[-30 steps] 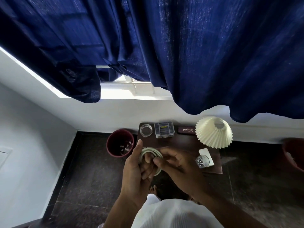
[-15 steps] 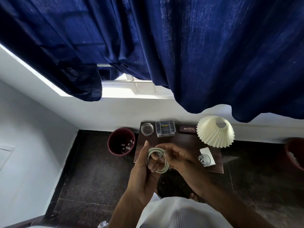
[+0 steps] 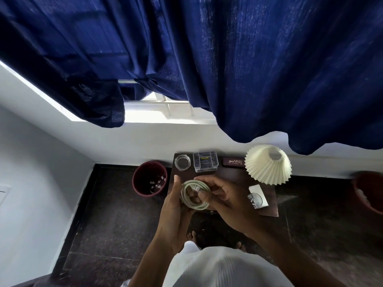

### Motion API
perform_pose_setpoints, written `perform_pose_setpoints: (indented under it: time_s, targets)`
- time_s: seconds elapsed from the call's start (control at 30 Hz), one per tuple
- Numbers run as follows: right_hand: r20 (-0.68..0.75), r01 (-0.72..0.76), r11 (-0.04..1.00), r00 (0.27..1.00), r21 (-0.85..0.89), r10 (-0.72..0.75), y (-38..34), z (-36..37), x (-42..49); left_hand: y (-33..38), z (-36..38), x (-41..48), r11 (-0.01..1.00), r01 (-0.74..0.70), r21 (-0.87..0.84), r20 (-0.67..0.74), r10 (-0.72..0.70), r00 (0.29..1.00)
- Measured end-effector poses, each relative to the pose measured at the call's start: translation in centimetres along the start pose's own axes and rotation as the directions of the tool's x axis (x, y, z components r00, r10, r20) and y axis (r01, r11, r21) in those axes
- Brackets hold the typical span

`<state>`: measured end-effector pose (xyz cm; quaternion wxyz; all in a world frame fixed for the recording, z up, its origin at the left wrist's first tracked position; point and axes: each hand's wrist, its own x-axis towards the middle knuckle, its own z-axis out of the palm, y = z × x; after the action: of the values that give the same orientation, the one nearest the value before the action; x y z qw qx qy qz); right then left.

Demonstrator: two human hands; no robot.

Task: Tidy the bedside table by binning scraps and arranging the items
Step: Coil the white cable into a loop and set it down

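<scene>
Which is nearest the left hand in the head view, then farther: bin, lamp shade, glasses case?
From the left hand, which holds the coiled cable:
1. Bin, on the floor just left of the table.
2. Glasses case, at the table's back edge, to the right.
3. Lamp shade, back right corner, farthest.

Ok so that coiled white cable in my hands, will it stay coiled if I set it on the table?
Probably not fully. The coiled cable looks loosely looped with no tie visible, so it may spring open. It seems light and floppy, since both hands, left hand and right hand, keep its loops together.
</scene>
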<state>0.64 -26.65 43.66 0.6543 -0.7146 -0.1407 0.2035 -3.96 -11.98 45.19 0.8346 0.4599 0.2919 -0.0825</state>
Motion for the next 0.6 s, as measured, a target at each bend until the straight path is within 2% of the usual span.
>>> perform_pose_setpoints:
  time_s: [0.1,0.17,0.27,0.37,0.47,0.6]
  targets:
    - [-0.012,-0.024,0.999,1.000,-0.035,0.023,0.9,-0.2,-0.1,-0.8,-1.0,0.7,0.965,-0.126,0.229,-0.012,0.132,0.991]
    - [-0.018,-0.053,0.998,0.998,-0.026,0.052,1.6,-0.1,0.0,-1.2,-1.6,1.2,0.911,-0.234,0.338,0.051,0.231,0.972]
    - [-0.072,-0.112,0.994,0.991,0.013,0.112,2.9,0.0,0.2,-1.8,-2.6,2.4,0.837,-0.318,0.446,0.129,0.292,0.948]
    - [-0.140,-0.209,0.973,0.965,0.092,0.221,4.2,0.3,0.6,-2.3,-3.3,3.7,0.820,-0.300,0.487,0.140,0.266,0.954]
    - [-0.193,-0.316,0.923,0.913,0.220,0.358,5.5,0.8,0.8,-3.3,-3.6,5.3,0.868,-0.202,0.453,0.060,0.196,0.979]
    - [-0.258,-0.378,0.899,0.866,0.222,0.428,7.3,1.2,1.1,-5.0,-3.7,8.0,0.901,-0.108,0.420,0.008,0.116,0.993]
